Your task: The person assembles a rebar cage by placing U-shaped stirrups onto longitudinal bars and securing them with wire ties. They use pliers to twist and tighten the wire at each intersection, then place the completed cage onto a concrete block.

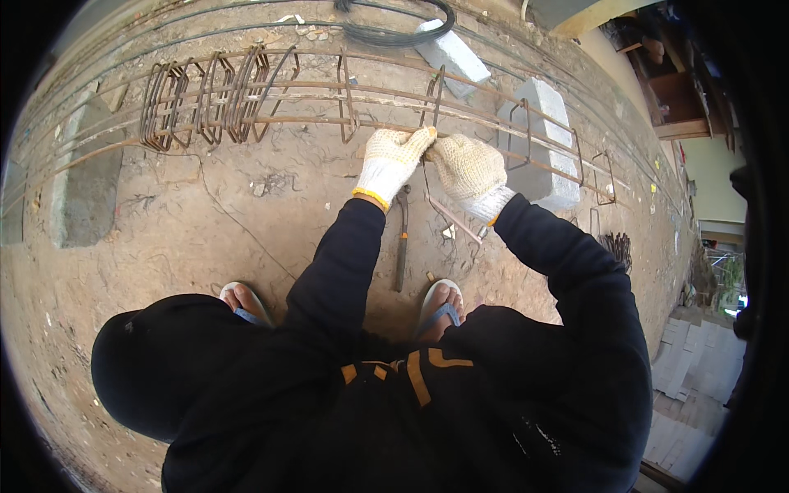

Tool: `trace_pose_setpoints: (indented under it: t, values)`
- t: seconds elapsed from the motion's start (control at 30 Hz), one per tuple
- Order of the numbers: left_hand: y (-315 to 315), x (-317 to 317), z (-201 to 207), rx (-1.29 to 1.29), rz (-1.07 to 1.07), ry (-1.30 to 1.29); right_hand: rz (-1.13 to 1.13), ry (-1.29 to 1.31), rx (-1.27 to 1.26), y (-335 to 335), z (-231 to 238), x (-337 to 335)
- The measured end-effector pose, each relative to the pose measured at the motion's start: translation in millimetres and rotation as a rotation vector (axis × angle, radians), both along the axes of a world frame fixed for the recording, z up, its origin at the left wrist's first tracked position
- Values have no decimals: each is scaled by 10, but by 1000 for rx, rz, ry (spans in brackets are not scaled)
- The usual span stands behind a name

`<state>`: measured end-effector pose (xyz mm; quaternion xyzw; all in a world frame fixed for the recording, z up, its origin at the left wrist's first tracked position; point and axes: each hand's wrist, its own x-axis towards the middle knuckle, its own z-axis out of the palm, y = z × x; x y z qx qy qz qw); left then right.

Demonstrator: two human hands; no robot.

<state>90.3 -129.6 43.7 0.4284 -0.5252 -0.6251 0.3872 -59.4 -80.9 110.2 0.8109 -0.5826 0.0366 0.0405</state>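
A long rebar cage runs across in front of me, its rusty bars threaded through square steel stirrups. My left hand, in a white knit glove with a yellow cuff edge, is closed with its fingertips at the near bar. Right beside it, my right hand is curled shut in a matching glove. The fingers meet just below a stirrup; what they pinch is hidden. From under the hands a thin rod slants down toward the ground. Left of that lies a hand tool with an orange band.
Concrete blocks stand under the cage at right and left; another pale block lies beyond. Bunched stirrups hang at left. A black wire coil lies at the back, and short wire scraps litter the dirt. My sandalled feet are close by.
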Motion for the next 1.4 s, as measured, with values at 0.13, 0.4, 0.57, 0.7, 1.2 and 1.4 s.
trace_pose_setpoints:
  t: [0.13,0.4,0.57,0.7,1.2,1.4]
  values:
    - [98,12,57,-107,116,-32,-87,-131,37,40,-65,41]
    - [369,116,190,-270,123,-418,-82,102,58,66,60,105]
    - [325,51,164,-361,164,-580,-80,165,54,72,147,162]
    - [342,2,196,-126,152,-208,-47,188,55,71,161,157]
    - [319,143,-84,529,-102,665,-361,-755,288,248,30,13]
    - [344,-110,-125,535,-171,869,-200,-547,325,184,556,178]
